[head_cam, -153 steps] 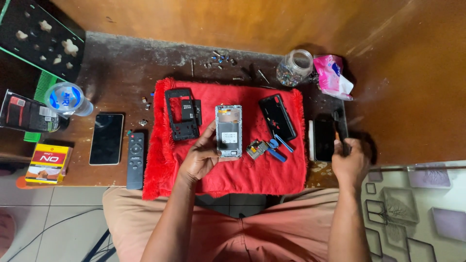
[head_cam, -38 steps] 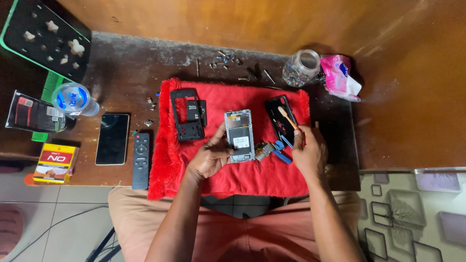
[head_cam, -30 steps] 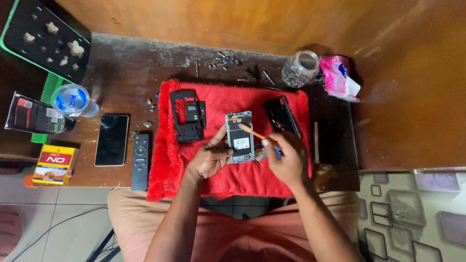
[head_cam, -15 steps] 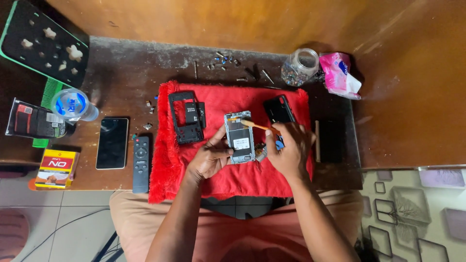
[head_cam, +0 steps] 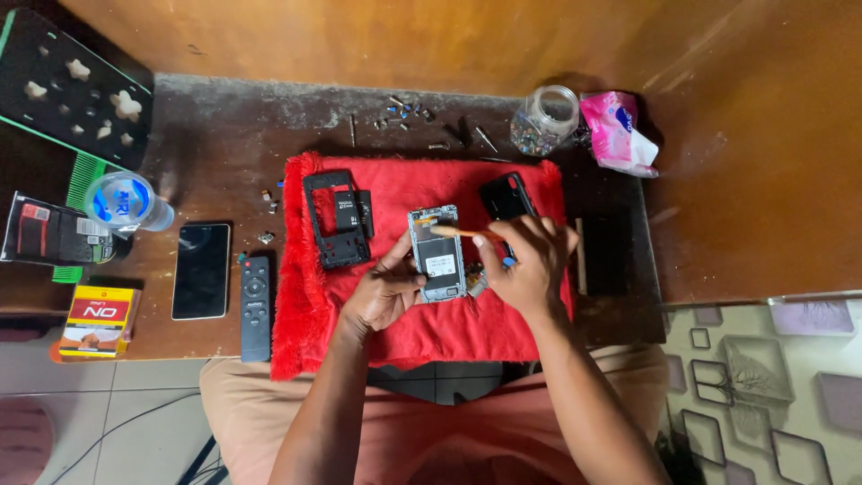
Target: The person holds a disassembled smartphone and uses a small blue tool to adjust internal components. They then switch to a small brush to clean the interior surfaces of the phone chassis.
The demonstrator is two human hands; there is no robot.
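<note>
A dark brown wooden table [head_cam: 224,126], worn and scuffed along its far edge, is set against a smooth orange-brown wooden wall [head_cam: 404,36]. The same warm brown surface [head_cam: 763,162] is continued to the right of the table. Pale grey floor tiles [head_cam: 135,422] are seen at the lower left. A patterned mat with beige and purple squares [head_cam: 772,386] is laid at the lower right. Soft, even light is cast throughout.
</note>
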